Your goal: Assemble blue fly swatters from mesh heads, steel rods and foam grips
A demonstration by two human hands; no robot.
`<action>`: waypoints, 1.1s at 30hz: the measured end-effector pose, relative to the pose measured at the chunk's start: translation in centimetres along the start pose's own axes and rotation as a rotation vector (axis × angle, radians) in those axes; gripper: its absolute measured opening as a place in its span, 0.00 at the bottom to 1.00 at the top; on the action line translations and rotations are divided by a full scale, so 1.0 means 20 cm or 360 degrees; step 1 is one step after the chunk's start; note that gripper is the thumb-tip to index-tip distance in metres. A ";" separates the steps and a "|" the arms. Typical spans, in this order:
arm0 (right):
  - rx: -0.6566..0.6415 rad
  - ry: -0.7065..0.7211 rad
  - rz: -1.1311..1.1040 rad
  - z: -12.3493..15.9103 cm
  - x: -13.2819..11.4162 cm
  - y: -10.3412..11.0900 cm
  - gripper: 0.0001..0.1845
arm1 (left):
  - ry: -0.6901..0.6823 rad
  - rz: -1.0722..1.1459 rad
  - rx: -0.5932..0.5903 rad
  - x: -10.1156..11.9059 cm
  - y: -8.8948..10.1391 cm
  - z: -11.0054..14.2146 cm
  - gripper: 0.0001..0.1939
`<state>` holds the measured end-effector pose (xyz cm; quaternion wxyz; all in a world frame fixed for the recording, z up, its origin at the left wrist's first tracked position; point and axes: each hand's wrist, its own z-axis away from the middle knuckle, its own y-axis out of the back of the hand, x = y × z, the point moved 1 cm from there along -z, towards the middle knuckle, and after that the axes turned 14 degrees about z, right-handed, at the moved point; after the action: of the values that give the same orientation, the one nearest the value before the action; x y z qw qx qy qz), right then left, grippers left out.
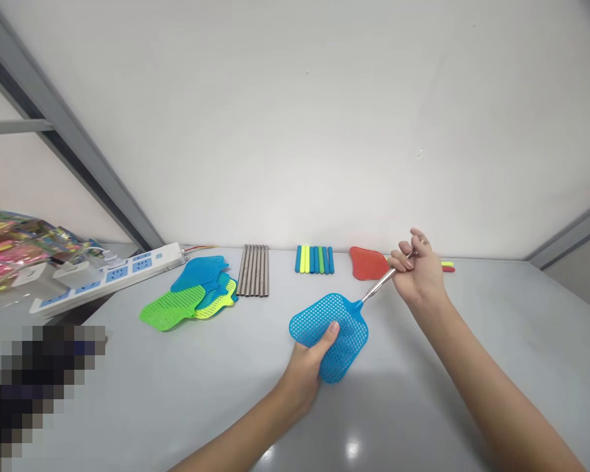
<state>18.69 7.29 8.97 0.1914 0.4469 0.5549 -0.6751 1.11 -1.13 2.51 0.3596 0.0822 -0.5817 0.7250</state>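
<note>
My left hand (302, 373) grips a blue perforated fly swatter head (347, 341), its thumb pressed flat on the mesh. A shiny metal rod (379, 284) runs from the neck of this head up to the right. Around the rod's far part, the fingers of my right hand (420, 275) are curled; they hide its end. Behind that hand lies a red fly swatter head (367, 263), and the tips of a yellow and a red grip (448, 267) show to its right.
Loose blue, green and yellow swatter heads (172, 308) overlap at the left. Several metal rods (254, 272) and coloured grips (314, 259) lie in rows near the wall. A power strip (152, 261) with plugs and bagged pink items (10, 246) are at far left. A pixelated dark patch covers the lower left.
</note>
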 end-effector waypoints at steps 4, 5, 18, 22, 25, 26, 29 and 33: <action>-0.0165 0.0006 -0.0033 -0.01 -0.03 -0.16 0.07 | -0.0155 0.0077 0.0099 0.02 0.00 0.00 0.23; -0.0165 -0.0013 -0.0046 -0.01 -0.03 -0.18 0.08 | -0.0209 0.0062 0.0143 0.03 0.01 -0.01 0.24; 0.0094 -0.0006 -0.0192 0.02 0.02 -0.18 0.11 | -0.0380 -0.0172 0.0324 0.13 -0.01 0.02 0.26; 0.0047 0.0016 -0.0187 0.04 0.01 -0.20 0.12 | -0.0354 -0.0170 0.0368 0.12 -0.02 0.03 0.26; 0.0014 0.0053 -0.0185 0.05 0.01 -0.20 0.13 | -0.0379 -0.0186 0.0406 0.12 -0.02 0.03 0.26; 0.0008 0.0065 -0.0180 0.05 0.02 -0.21 0.13 | -0.0388 -0.0190 0.0412 0.12 -0.02 0.03 0.26; -0.0001 0.0098 -0.0142 0.05 0.02 -0.21 0.13 | -0.0396 -0.0184 0.0422 0.12 -0.02 0.03 0.25; -0.0003 0.0162 -0.0059 0.06 0.02 -0.22 0.15 | -0.0397 -0.0175 0.0457 0.10 0.00 0.03 0.25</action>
<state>14.65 7.56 11.08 0.1508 0.4701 0.5728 -0.6544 -0.49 -0.77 3.84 0.3083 0.2534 -0.5070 0.7640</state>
